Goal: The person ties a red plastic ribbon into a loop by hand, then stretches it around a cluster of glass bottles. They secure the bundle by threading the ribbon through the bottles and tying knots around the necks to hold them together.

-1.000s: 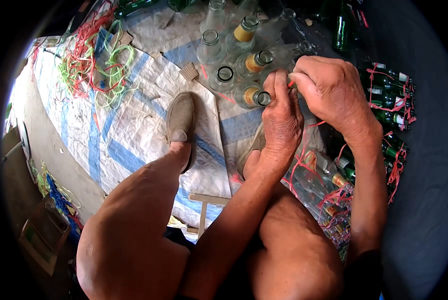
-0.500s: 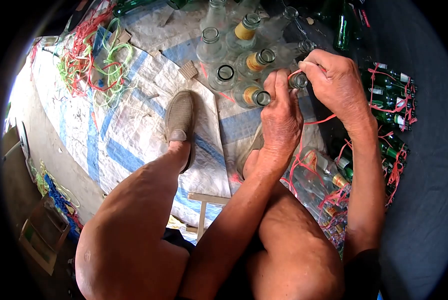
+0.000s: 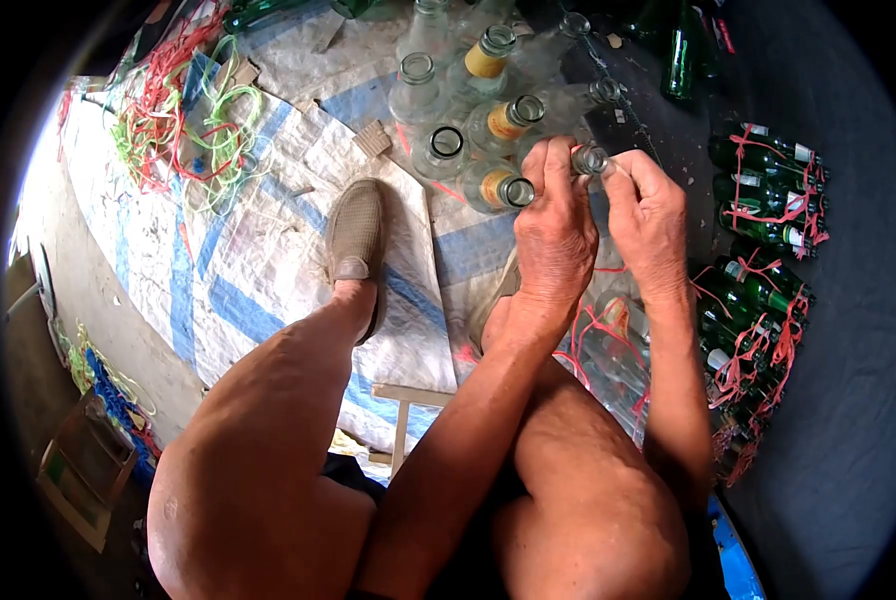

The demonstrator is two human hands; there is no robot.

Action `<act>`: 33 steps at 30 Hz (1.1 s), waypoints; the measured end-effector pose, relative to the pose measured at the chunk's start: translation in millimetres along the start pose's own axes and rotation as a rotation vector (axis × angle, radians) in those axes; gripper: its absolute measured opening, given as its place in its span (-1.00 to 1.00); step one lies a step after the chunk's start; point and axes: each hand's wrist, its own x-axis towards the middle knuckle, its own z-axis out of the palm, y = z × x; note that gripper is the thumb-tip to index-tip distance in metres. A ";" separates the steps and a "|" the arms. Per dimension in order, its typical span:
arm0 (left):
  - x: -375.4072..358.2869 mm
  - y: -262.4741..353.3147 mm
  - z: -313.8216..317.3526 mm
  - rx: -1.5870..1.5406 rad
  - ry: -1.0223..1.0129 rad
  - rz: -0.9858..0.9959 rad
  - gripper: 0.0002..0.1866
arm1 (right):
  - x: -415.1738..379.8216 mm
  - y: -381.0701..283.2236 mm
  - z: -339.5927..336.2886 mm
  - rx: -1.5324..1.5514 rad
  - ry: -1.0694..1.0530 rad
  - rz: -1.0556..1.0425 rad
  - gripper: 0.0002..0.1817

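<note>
A cluster of clear glass bottles point(image 3: 485, 64) stands upright, some with yellow labels. My left hand point(image 3: 556, 225) is closed at the neck of the nearest right bottle point(image 3: 590, 160), its fingers pressed along the glass. On the other side of that neck is my right hand point(image 3: 653, 220), thumb and fingers pinched together. The red plastic string is mostly hidden at its fingertips; a strand point(image 3: 613, 269) shows below, between my wrists. More red string point(image 3: 438, 187) runs low around the front of the cluster.
Green bottles point(image 3: 768, 205) tied with red string lie along the right. Clear bottles point(image 3: 613, 350) lie beside my right knee. A tangle of red and green string point(image 3: 183, 120) sits at upper left on the white and blue sheet point(image 3: 258, 270). A wooden stool point(image 3: 413, 396) is between my legs.
My right hand has come down and slightly inward, drawing the red string close to the bottle neck. My left hand stays at the neck with little movement.
</note>
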 end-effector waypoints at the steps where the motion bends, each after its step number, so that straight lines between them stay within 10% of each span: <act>1: 0.1 -1.3 0.7 0.002 0.006 0.008 -0.61 | -2.8 0.9 2.5 -0.005 0.012 -0.003 -0.87; 33: -7.3 -12.9 5.9 0.103 0.078 0.045 -0.46 | -34.1 -9.4 17.9 -0.214 0.129 -0.232 -0.84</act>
